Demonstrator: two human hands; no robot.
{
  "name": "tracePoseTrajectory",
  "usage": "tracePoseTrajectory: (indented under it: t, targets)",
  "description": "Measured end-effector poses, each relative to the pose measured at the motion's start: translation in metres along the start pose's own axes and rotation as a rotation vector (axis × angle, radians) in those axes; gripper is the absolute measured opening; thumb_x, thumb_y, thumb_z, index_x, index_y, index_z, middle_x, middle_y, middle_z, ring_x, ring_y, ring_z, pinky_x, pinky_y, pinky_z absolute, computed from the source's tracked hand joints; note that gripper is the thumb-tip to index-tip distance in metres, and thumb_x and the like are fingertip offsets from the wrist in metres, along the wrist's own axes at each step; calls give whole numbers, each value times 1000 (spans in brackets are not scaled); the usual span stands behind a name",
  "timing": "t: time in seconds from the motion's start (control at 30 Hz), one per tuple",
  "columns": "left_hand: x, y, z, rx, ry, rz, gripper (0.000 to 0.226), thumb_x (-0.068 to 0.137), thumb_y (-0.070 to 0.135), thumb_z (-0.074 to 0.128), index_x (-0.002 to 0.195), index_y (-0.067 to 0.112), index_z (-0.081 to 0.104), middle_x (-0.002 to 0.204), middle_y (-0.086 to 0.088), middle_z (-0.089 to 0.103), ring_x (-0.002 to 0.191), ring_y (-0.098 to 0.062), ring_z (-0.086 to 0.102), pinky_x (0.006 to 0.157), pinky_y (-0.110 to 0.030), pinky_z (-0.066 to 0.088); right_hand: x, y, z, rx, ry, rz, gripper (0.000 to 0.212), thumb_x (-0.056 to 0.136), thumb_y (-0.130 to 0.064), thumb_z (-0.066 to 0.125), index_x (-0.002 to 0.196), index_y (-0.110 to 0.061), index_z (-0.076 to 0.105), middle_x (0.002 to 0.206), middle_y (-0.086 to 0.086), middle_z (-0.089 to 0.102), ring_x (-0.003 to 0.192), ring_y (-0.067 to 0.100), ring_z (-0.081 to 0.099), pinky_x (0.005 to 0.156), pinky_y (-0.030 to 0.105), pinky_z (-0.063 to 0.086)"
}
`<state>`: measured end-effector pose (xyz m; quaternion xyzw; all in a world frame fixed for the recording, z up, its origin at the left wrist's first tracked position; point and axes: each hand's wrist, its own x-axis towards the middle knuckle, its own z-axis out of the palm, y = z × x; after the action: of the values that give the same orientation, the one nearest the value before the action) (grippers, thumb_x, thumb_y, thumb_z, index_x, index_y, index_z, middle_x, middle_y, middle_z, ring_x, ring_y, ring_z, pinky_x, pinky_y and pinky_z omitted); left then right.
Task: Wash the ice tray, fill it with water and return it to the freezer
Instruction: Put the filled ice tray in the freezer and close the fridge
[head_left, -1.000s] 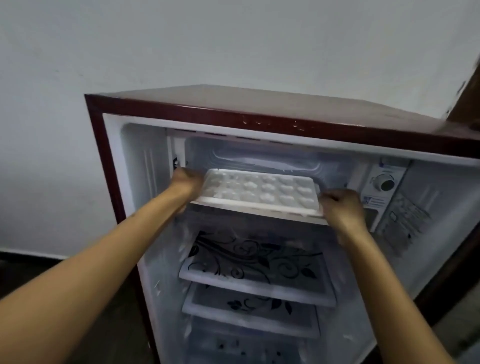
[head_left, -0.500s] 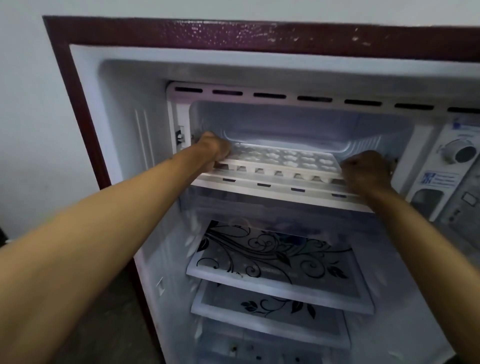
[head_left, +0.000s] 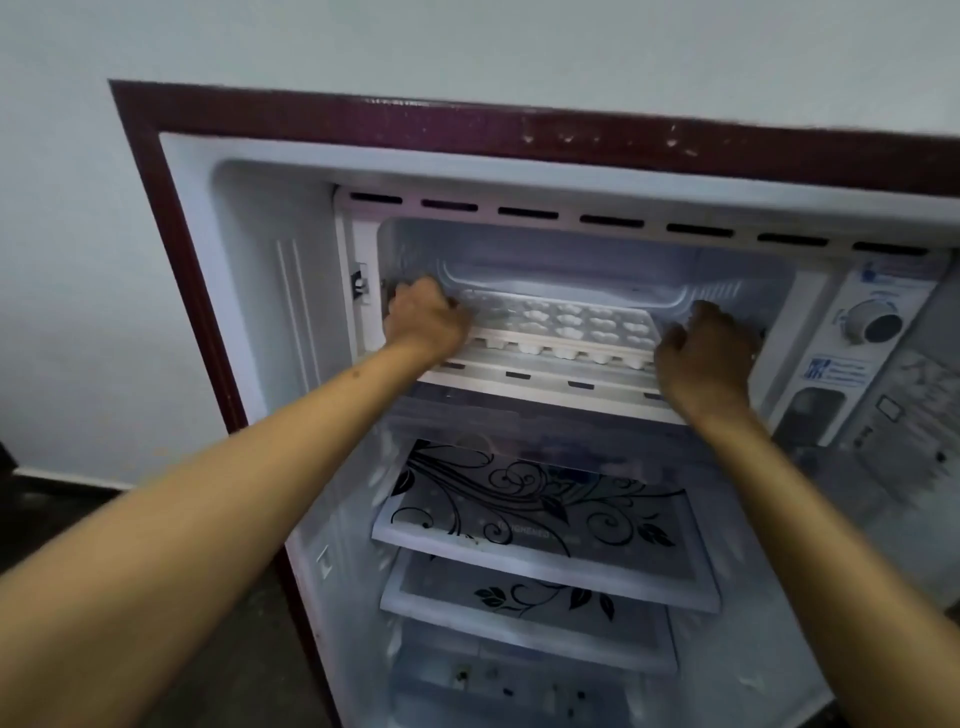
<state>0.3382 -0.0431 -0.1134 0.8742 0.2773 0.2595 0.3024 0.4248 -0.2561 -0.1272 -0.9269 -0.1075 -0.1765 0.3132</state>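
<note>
A: Tray (head_left: 571, 325) sits inside the freezer (head_left: 582, 260), at twelve o'clock above the shelves (head_left: 545, 561), resting on the freezer floor.

B: And the hands?

A: Left hand (head_left: 423, 325) curls on its nine o'clock end; right hand (head_left: 701, 353) is at its three o'clock end, fingers loosely bent. Whether it grips, I cannot tell.

B: So what remains?

A: Probably only letting go and closing the fridge. Water in the cells is too blurred to confirm.
</note>
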Motion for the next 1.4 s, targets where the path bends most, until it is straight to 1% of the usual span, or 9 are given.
tracePoseTrajectory:
  t: [0.07, 0.17, 0.3, 0.47, 0.67, 0.93, 1.03, 1.17, 1.4]
  targets:
    - [-25, 5, -4, 65, 37, 95, 37, 95, 19, 46, 125, -2, 49, 131, -25, 46, 121, -40, 44, 102, -44, 36, -17, 0, -1, 35, 41, -98, 43, 99, -16, 40, 140, 0, 41, 135, 24, 49, 125, 38, 45, 104, 39, 35]
    - [-69, 11, -10, 79, 56, 229, 48, 97, 20, 42, 140, 0, 37, 144, -23, 37, 131, -39, 37, 110, -47, 31, -52, -2, -6, 157, 89, -229, 45, 97, -17, 42, 141, -6, 42, 135, 18, 52, 125, 33, 46, 106, 41, 39]
    - [-126, 15, -20, 232, -47, 250, 52, 99, 25, 30, 145, 0, 31, 154, -21, 24, 144, -33, 19, 119, -44, 14, -105, -20, -28, 202, 95, -211, 46, 97, -19, 39, 139, 0, 40, 131, 20, 53, 121, 33, 48, 103, 43, 41]
    - [-198, 17, -47, 259, -155, 259, 78, 87, 40, -2, 147, -1, 27, 157, -19, 17, 147, -29, 9, 117, -36, -5, -176, -40, -65, 263, 31, -138, 50, 100, -29, 34, 143, -3, 38, 146, 14, 43, 137, 28, 37, 113, 40, 31]
    - [-265, 11, -77, 263, -150, 369, 67, 93, 35, 13, 137, -6, 44, 148, -24, 36, 141, -34, 30, 117, -42, 8, -257, -41, -110, 315, 4, -41, 56, 98, -40, 32, 145, -10, 39, 150, 2, 40, 144, 13, 25, 117, 31, 23]
    - [-346, 33, -91, 230, -221, 458, 66, 94, 36, 16, 137, -5, 44, 148, -23, 37, 141, -34, 31, 117, -43, 13, -326, -17, -173, 299, 68, 24, 53, 98, -39, 35, 143, -12, 43, 149, 1, 42, 142, 12, 30, 116, 26, 23]
    - [-380, 43, -92, 182, -231, 485, 71, 92, 40, 9, 143, -2, 35, 154, -18, 27, 146, -28, 19, 118, -36, 4, -347, -1, -208, 292, 100, -18, 50, 99, -39, 36, 140, -12, 47, 147, 1, 44, 139, 12, 34, 113, 21, 24]
    - [-431, 68, -98, 74, -214, 541, 65, 96, 39, 14, 145, 2, 34, 155, -13, 27, 146, -22, 16, 118, -35, 3, -377, 35, -268, 254, 268, -68, 51, 97, -40, 36, 133, -9, 54, 140, 6, 51, 133, 17, 42, 112, 32, 32]
    - [-525, 133, -96, -46, -237, 662, 59, 99, 38, 19, 145, 5, 35, 154, -12, 30, 146, -20, 16, 120, -34, 5, -431, 129, -373, 230, 727, 70, 40, 96, -30, 45, 117, -1, 61, 126, 19, 56, 121, 30, 50, 105, 32, 34]
